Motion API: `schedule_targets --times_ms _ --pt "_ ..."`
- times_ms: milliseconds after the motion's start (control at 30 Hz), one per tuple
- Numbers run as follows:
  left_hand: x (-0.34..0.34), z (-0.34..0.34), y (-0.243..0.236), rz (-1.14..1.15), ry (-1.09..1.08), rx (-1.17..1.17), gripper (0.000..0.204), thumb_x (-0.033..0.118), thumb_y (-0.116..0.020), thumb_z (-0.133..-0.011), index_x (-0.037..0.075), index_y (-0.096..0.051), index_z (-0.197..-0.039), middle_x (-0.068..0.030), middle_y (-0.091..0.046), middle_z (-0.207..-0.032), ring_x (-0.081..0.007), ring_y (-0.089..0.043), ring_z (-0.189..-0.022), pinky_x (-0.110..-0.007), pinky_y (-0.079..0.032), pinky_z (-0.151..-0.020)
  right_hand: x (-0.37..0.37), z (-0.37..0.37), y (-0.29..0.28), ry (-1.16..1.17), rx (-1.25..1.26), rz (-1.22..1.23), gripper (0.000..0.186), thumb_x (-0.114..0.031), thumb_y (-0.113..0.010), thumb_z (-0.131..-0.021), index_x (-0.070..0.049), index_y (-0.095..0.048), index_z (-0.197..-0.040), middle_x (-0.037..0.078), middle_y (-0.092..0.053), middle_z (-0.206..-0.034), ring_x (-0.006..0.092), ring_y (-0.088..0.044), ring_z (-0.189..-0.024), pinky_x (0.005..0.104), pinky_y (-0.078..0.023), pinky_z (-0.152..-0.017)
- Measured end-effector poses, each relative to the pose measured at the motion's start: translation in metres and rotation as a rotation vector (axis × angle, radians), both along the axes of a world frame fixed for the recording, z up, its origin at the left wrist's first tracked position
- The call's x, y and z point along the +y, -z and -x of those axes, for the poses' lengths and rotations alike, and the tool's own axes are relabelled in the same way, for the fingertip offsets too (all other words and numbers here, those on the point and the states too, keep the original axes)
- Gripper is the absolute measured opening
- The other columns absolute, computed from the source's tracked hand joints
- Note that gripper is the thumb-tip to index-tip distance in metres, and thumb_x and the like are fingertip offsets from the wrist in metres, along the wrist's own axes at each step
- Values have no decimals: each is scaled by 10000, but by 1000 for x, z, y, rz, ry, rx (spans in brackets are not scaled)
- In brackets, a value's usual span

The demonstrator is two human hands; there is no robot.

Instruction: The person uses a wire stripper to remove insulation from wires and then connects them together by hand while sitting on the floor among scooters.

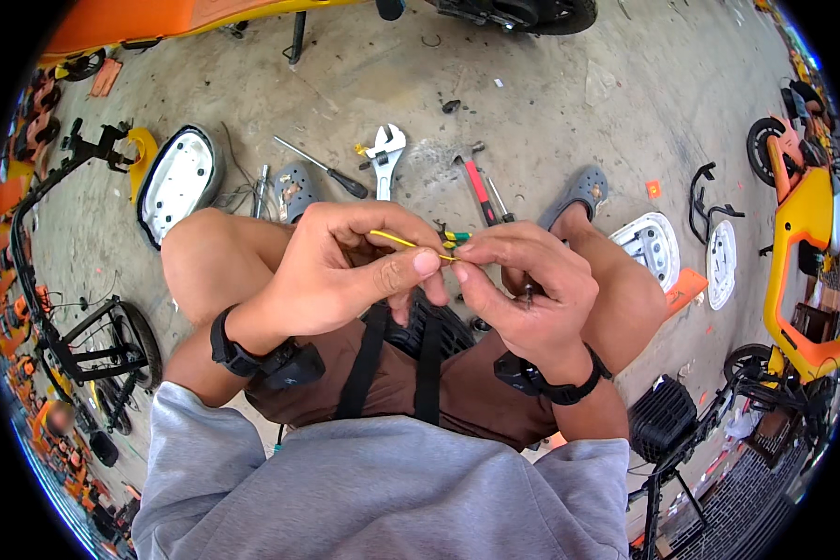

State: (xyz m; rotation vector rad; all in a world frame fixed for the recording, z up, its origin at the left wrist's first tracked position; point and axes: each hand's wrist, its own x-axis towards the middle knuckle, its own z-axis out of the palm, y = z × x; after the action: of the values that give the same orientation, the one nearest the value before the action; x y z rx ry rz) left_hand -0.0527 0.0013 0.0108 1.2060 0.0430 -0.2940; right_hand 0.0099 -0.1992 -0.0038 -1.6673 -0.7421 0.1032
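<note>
A thin yellow wire [394,239] runs between my two hands in front of my knees. My left hand [359,266] pinches it between thumb and forefinger, and one end sticks out up and to the left. The thumb and forefinger of my right hand [537,285] close on the wire close beside the left fingertips. A small dark piece [529,293] shows under the right palm; what it is I cannot make out. Just beyond the fingertips appears a green-and-yellow item [455,237], mostly hidden by my hands.
On the concrete floor lie an adjustable wrench [385,161], a screwdriver [331,173] and a red-handled hammer [479,189]. White-lined shells [179,177] rest at left and right. A black frame [28,252] stands left, a yellow scooter body [779,271] right. An orange-yellow vehicle [187,21] spans the far side.
</note>
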Motion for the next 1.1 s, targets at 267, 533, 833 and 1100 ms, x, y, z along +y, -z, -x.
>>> schedule_targets --times_ms 267,533,833,1100 --pt "-10 2 5 -35 -145 -114 176 16 -647 -898 -77 -645 -1048 -177 -674 -926 -193 -666 -705 -296 -574 -602 4 2 6 104 -141 15 214 59 -774 -669 -2 -701 -861 105 -697 -831 184 -680 -691 259 -528 -596" --pt "-8 -1 8 -111 -193 -112 85 -22 -673 -869 -66 -702 -936 -128 -639 -933 -147 -636 -717 -252 -534 -547 9 3 6 89 -320 90 221 -12 -802 -644 -31 -702 -841 69 -679 -801 180 -662 -628 267 -513 -527" --pt "-7 -3 7 -279 -136 -93 97 28 -706 -864 -46 -715 -926 -97 -641 -913 -113 -626 -706 -217 -528 -528 10 4 13 37 -316 95 191 -40 -798 -649 -34 -698 -812 58 -675 -763 180 -658 -599 268 -512 -510" --pt "-5 -7 7 -223 -83 40 101 43 -721 -857 -52 -711 -893 -90 -641 -880 -113 -620 -690 -214 -518 -511 7 7 10 10 -106 145 186 -2 -777 -675 8 -697 -843 59 -689 -760 36 -524 -540 205 -374 -457"
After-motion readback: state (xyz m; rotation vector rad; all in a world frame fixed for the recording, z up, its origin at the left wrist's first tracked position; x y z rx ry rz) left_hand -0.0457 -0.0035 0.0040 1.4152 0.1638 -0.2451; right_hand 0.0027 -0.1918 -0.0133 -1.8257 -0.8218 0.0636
